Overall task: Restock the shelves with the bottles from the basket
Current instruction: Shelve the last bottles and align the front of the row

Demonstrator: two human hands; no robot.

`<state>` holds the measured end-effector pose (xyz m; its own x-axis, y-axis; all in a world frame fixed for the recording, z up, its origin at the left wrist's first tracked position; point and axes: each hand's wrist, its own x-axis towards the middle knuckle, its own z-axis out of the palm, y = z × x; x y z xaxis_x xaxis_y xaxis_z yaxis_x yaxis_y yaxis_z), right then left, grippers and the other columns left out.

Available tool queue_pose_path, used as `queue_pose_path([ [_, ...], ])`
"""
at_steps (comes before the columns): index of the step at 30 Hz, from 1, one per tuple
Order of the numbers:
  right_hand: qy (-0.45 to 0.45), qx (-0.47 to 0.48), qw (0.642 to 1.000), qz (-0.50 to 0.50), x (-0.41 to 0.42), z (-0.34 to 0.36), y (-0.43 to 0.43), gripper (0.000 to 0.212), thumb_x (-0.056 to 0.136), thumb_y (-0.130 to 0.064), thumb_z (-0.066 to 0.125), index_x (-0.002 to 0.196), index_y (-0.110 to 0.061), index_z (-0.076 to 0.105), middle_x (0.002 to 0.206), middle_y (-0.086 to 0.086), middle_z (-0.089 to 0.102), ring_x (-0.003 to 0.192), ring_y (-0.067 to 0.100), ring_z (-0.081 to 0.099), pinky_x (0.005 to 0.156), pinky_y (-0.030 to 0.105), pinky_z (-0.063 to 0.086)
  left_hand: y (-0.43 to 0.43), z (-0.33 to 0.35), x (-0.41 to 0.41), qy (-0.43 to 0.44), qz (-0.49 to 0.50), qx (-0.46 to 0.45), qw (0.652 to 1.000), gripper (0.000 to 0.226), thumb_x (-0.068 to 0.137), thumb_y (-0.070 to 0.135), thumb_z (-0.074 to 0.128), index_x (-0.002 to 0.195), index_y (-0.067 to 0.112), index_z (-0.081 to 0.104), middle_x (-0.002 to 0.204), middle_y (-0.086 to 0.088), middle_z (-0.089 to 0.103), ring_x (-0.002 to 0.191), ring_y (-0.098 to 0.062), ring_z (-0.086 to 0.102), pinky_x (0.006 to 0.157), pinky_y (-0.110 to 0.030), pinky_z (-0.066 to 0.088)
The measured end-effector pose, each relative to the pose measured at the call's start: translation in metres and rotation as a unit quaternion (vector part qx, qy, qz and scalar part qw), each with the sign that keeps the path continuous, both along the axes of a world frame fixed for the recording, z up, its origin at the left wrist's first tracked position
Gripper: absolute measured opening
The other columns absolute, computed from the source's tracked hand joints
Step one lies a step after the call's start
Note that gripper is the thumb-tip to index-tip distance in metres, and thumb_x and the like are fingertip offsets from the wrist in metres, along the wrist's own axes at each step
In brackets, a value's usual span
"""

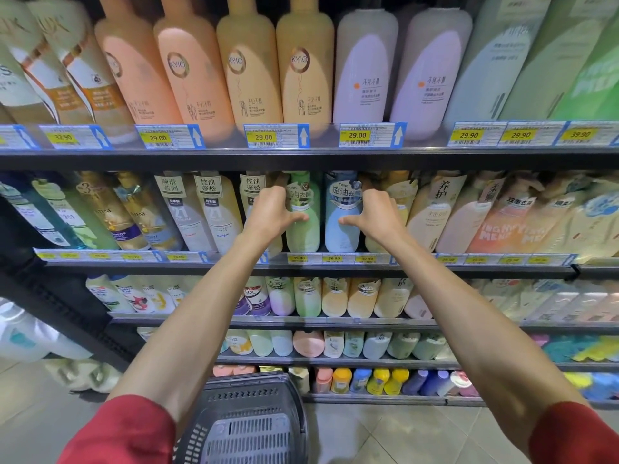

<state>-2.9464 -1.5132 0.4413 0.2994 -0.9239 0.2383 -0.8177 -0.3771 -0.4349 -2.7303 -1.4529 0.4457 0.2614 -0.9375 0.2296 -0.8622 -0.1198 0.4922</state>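
A pale green bottle (303,226) and a light blue bottle (341,229) stand upright side by side on the second shelf (301,264). My left hand (273,214) grips the green bottle, thumb across its front and fingers round its left side. My right hand (376,214) grips the blue bottle the same way from its right side. A dark grey plastic basket (248,420) sits on the floor below my arms; I see no bottles in the part that shows.
Shelves packed with bottles run above and below, with yellow price tags (263,137) along each edge. Tall orange bottles (248,68) fill the top shelf. White bottles (20,333) stand at the lower left. Tiled floor (385,437) lies beside the basket.
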Motion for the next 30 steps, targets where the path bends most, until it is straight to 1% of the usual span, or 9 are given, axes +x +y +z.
queue_pose_path([
  [3, -0.005, 0.006, 1.000, -0.003, 0.002, 0.000, 0.001, 0.059, 0.074, -0.043, 0.085, 0.062, -0.018, 0.033, 0.061, -0.004, 0.041, 0.053, 0.012, 0.037, 0.045, 0.029, 0.021, -0.001, -0.001, 0.001, 0.000, 0.002, 0.007, 1.000, 0.055, 0.072, 0.046, 0.089, 0.074, 0.013, 0.045, 0.067, -0.001, 0.050, 0.058, -0.016, 0.042, 0.047, -0.032, 0.027],
  [6, -0.004, 0.016, 1.000, -0.010, 0.002, 0.001, 0.001, 0.058, 0.075, -0.044, 0.085, 0.063, -0.017, 0.035, 0.061, -0.003, 0.043, 0.053, 0.011, 0.038, 0.045, 0.029, 0.023, -0.001, -0.001, 0.001, 0.000, 0.003, 0.006, 1.000, 0.056, 0.073, 0.046, 0.088, 0.071, 0.016, 0.041, 0.067, 0.000, 0.049, 0.057, -0.015, 0.042, 0.048, -0.031, 0.027],
  [14, 0.005, 0.003, 1.000, -0.020, 0.000, 0.004, 0.008, 0.054, 0.078, -0.043, 0.082, 0.067, -0.020, 0.035, 0.068, -0.005, 0.043, 0.069, 0.023, 0.049, 0.052, 0.032, 0.030, 0.004, 0.003, -0.003, -0.004, 0.008, 0.001, 1.000, 0.056, 0.074, 0.044, 0.088, 0.069, 0.019, 0.037, 0.070, -0.001, 0.051, 0.060, -0.017, 0.045, 0.048, -0.030, 0.028],
  [16, 0.015, -0.008, 1.000, -0.020, -0.002, 0.001, 0.011, 0.048, 0.080, -0.042, 0.081, 0.077, -0.015, 0.040, 0.076, -0.002, 0.048, 0.073, 0.024, 0.052, 0.055, 0.032, 0.034, 0.006, 0.001, -0.005, -0.012, 0.012, -0.002, 1.000, 0.055, 0.075, 0.044, 0.087, 0.073, 0.015, 0.040, 0.075, -0.004, 0.055, 0.066, -0.021, 0.049, 0.051, -0.032, 0.032],
  [20, -0.003, -0.020, 1.000, -0.020, -0.007, -0.005, 0.021, 0.049, 0.084, -0.041, 0.076, 0.109, -0.009, 0.048, 0.105, 0.012, 0.059, 0.093, 0.031, 0.062, 0.065, 0.035, 0.044, 0.011, 0.000, -0.007, -0.010, 0.025, -0.024, 0.999, 0.050, 0.081, 0.038, 0.085, 0.095, 0.011, 0.046, 0.094, -0.012, 0.063, 0.083, -0.028, 0.061, 0.068, -0.041, 0.049],
  [22, -0.052, -0.031, 0.998, -0.014, -0.008, -0.010, 0.033, 0.058, 0.088, -0.040, 0.072, 0.126, -0.008, 0.043, 0.122, 0.012, 0.055, 0.095, 0.029, 0.064, 0.069, 0.039, 0.051, 0.020, -0.007, -0.004, 0.023, 0.012, -0.072, 0.997, 0.051, 0.082, 0.037, 0.083, 0.104, 0.014, 0.044, 0.097, -0.009, 0.066, 0.083, -0.023, 0.064, 0.072, -0.042, 0.054],
  [24, -0.094, -0.051, 0.994, -0.002, -0.007, -0.018, 0.051, 0.073, 0.091, -0.038, 0.069, 0.147, -0.012, 0.030, 0.143, 0.007, 0.044, 0.098, 0.021, 0.065, 0.073, 0.040, 0.054, 0.031, -0.016, -0.002, 0.021, -0.014, -0.107, 0.994, 0.058, 0.083, 0.038, 0.082, 0.120, 0.014, 0.045, 0.113, -0.007, 0.066, 0.086, -0.018, 0.065, 0.071, -0.036, 0.052],
  [27, -0.101, -0.071, 0.992, 0.025, 0.000, -0.025, 0.073, 0.077, 0.093, -0.036, 0.067, 0.153, -0.021, 0.022, 0.155, -0.003, 0.030, 0.102, 0.013, 0.064, 0.068, 0.036, 0.055, 0.036, -0.021, 0.007, -0.001, -0.041, -0.104, 0.994, 0.069, 0.087, 0.041, 0.078, 0.137, 0.013, 0.042, 0.134, -0.007, 0.060, 0.102, -0.024, 0.066, 0.078, -0.039, 0.053],
  [30, -0.110, -0.084, 0.990, 0.033, 0.014, -0.023, 0.081, 0.069, 0.094, -0.035, 0.064, 0.151, -0.022, 0.027, 0.151, -0.005, 0.031, 0.100, 0.011, 0.063, 0.066, 0.035, 0.053, 0.037, -0.014, 0.010, -0.013, -0.081, -0.101, 0.991, 0.069, 0.092, 0.039, 0.072, 0.147, 0.012, 0.040, 0.147, -0.008, 0.053, 0.117, -0.025, 0.064, 0.093, -0.039, 0.050],
])
